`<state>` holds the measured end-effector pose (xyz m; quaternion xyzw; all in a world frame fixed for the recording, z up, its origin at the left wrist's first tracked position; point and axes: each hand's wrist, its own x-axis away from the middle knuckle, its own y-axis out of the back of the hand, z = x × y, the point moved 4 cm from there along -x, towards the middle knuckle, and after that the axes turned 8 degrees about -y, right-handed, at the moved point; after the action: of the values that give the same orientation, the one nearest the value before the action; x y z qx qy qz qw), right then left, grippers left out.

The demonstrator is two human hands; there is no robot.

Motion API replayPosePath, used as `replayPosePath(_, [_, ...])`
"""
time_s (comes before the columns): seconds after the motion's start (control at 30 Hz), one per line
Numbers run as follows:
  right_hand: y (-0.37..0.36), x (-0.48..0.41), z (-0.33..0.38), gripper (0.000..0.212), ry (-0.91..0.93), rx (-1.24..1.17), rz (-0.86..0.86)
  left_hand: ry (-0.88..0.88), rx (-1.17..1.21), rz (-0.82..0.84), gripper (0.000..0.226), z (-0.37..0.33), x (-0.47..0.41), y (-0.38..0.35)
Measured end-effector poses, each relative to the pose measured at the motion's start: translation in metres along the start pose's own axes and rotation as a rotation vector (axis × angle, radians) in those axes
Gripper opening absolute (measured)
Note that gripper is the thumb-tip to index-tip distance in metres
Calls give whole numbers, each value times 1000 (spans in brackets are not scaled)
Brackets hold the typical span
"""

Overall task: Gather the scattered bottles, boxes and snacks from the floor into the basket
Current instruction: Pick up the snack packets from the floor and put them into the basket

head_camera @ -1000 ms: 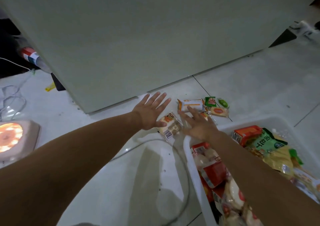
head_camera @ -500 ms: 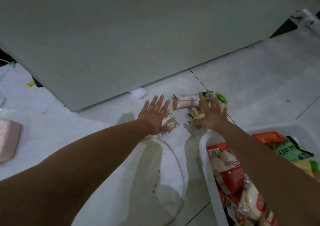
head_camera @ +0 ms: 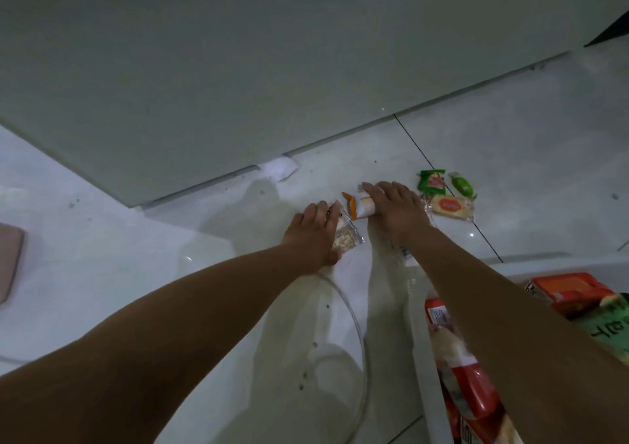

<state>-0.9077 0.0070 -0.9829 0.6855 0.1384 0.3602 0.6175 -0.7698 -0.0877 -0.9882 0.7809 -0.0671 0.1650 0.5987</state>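
Observation:
My left hand point(head_camera: 315, 234) lies flat on a clear packet of pale snacks point(head_camera: 345, 237) on the white floor, fingers closing over its left side. My right hand point(head_camera: 394, 210) rests on an orange-and-white snack packet point(head_camera: 359, 205) and covers its right part. Just right of that hand lie a yellow wrapped cake with a red label point(head_camera: 451, 207), a green packet point(head_camera: 432, 181) and a small green candy point(head_camera: 462, 185). The white basket point(head_camera: 420, 311) stands at the lower right, holding an orange box point(head_camera: 571, 288), red packets point(head_camera: 473, 389) and a green pack point(head_camera: 612, 324). My right forearm crosses over it.
A large pale cabinet panel point(head_camera: 238, 69) fills the upper view, its bottom edge running just behind the snacks. A scrap of white paper point(head_camera: 279, 168) lies at its base. A clear cable point(head_camera: 354, 328) loops on the floor between my arms. A pink object point(head_camera: 8, 263) sits at the left edge.
Both hands dropped from hovering with spread fingers onto the floor items: the left onto the clear packet, the right onto the orange-and-white packet. The camera leaned forward and lower.

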Motion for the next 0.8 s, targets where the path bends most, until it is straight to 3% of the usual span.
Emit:
replayPosePath(0.17, [-1, 7, 13, 62, -20, 132, -35, 81, -74, 57, 109, 0, 1, 9])
replayPosePath(0.27, [2, 14, 23, 63, 3, 80, -65, 75, -50, 49, 116, 3, 9, 15])
replayPosePath(0.47, [63, 38, 13, 51, -32, -32, -314, 78, 93, -49, 117, -6, 13, 61])
replayPosePath(0.57, [100, 66, -26, 50, -203, -165, -384, 41, 248, -139, 116, -33, 9, 87])
replayPosePath(0.7, [131, 129, -106, 50, -551, -262, -448, -110, 466, -114, 115, -100, 3, 102])
replayPosePath(0.8, [134, 187, -168, 55, -843, -310, -399, -263, 518, -66, 113, -157, 2, 105])
